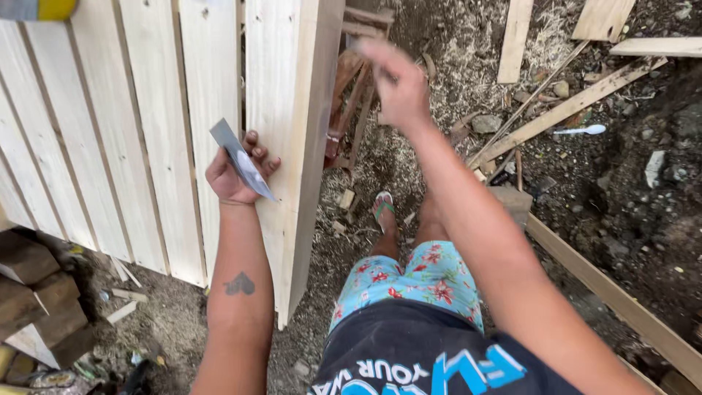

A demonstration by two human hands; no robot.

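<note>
Left hand [232,174] grips a flat grey metal scraper blade [242,161], pressed against the edge of the pale slatted wooden panel [157,124], likely to steady it for work on that edge. Right hand [398,84] is raised, blurred, fingers loosely curled, holding nothing, above sawdust-strewn ground [439,44] with scattered timber offcuts [563,110].
</note>
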